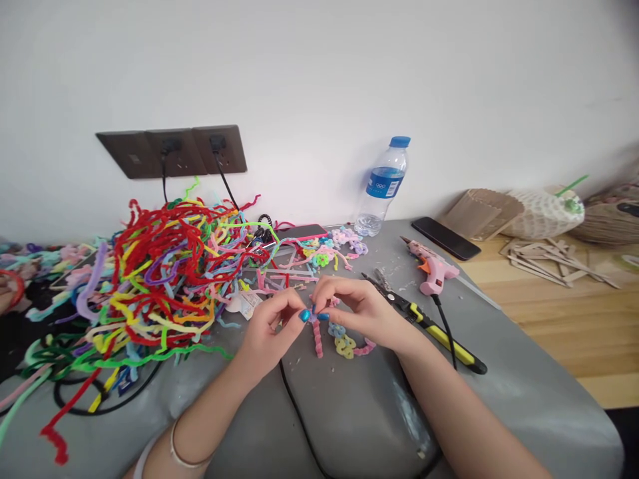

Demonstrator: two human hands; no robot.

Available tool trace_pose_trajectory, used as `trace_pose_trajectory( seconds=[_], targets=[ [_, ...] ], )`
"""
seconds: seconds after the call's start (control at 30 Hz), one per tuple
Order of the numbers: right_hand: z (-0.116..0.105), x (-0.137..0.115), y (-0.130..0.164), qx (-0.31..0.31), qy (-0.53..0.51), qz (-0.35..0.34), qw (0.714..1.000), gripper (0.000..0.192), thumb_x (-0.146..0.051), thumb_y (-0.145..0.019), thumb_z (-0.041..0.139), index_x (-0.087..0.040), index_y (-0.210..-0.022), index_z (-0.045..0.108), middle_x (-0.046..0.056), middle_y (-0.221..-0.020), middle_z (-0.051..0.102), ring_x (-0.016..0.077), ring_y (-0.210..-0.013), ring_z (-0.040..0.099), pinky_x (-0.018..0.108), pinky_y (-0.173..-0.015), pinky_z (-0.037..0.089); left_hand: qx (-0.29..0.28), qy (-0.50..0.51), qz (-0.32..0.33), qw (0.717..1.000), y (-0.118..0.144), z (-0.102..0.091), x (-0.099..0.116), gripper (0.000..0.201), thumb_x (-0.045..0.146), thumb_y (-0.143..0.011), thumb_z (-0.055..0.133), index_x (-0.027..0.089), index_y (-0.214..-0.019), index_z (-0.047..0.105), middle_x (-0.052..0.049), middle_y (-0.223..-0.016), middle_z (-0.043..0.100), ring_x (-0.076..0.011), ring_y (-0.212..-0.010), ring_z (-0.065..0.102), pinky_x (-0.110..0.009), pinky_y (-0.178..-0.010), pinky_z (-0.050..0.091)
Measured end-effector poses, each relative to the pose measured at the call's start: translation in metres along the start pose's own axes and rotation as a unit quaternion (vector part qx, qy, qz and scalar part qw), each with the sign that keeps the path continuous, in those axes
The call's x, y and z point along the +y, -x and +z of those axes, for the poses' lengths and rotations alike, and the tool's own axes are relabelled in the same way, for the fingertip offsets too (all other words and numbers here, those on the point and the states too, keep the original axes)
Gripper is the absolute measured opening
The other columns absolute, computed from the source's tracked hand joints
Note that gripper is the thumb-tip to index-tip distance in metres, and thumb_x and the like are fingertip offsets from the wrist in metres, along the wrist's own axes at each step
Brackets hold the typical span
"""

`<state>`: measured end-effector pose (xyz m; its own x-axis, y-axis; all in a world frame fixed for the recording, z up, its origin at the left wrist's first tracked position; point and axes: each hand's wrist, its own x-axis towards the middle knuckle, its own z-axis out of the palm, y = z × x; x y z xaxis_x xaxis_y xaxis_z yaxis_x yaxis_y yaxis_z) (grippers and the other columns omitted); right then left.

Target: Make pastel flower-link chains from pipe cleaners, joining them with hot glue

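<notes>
My left hand [277, 326] and my right hand [357, 309] meet over the grey table, thumbs and fingers pinched together. Between their tips is the purple top of a small pipe cleaner piece [318, 338], whose pink twisted end hangs downward. My fingers partly cover that top. Just beyond and right of it lies a chain of pipe cleaner flowers [344, 344] in blue, yellow and pink. Black-and-yellow pliers [439, 332] rest to the right of my right hand. A large tangle of coloured pipe cleaners [170, 273] spreads out left of my left hand.
A pink glue gun [433, 269] with a black cable lies on the right, near a dark phone [446, 238]. A water bottle [383, 189] leans against the wall. Wooden sticks [554, 259] lie beyond the table [539, 386]. Another person's hand [7, 293] shows at far left.
</notes>
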<state>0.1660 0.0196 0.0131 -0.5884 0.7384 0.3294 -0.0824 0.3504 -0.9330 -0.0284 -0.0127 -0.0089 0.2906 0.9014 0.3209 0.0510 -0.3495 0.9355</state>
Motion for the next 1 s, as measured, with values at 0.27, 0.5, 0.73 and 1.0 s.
trace_pose_trajectory(
  seconds=[0.27,0.5,0.73,1.0],
  targets=[
    [-0.0073,0.0035,0.0028,0.001,-0.042,0.017,0.999,0.015,-0.030,-0.091,0.066,-0.016,-0.086,0.066,0.004,-0.084,0.062,0.0153,-0.077,0.055,0.028,-0.069,0.042,0.022,-0.022,0.031,0.999,-0.0008,-0.0028,0.0022,0.022,0.038,-0.095,0.056,0.018,-0.090,0.064,-0.003,-0.080,0.058,-0.0142,-0.071,0.052,-0.025,-0.063,0.041],
    [-0.0070,0.0020,0.0022,-0.008,-0.029,0.028,0.999,0.020,-0.036,-0.091,0.067,-0.017,-0.084,0.067,0.003,-0.081,0.060,0.0147,-0.074,0.052,0.028,-0.067,0.041,0.037,-0.086,0.102,0.990,-0.0031,-0.0007,0.0027,0.011,0.029,-0.086,0.070,0.019,-0.090,0.067,-0.003,-0.078,0.059,-0.0144,-0.070,0.053,-0.025,-0.061,0.043],
    [-0.0048,0.0034,0.0022,-0.022,-0.034,0.039,0.998,0.018,-0.033,-0.091,0.066,-0.016,-0.085,0.067,0.003,-0.083,0.062,0.0141,-0.076,0.054,0.026,-0.071,0.043,0.049,-0.122,0.150,0.980,-0.0029,0.0002,0.0027,0.006,0.019,-0.085,0.070,0.020,-0.083,0.064,-0.001,-0.076,0.062,-0.0139,-0.073,0.056,-0.025,-0.063,0.043],
    [-0.0060,0.0052,0.0024,-0.028,-0.037,0.041,0.998,0.020,-0.035,-0.092,0.065,-0.016,-0.090,0.068,0.004,-0.086,0.064,0.0146,-0.077,0.056,0.027,-0.072,0.045,0.047,-0.143,0.165,0.975,-0.0047,-0.0017,0.0023,0.010,0.023,-0.085,0.070,0.019,-0.079,0.063,-0.001,-0.074,0.061,-0.0148,-0.072,0.057,-0.026,-0.065,0.046]
  ],
)
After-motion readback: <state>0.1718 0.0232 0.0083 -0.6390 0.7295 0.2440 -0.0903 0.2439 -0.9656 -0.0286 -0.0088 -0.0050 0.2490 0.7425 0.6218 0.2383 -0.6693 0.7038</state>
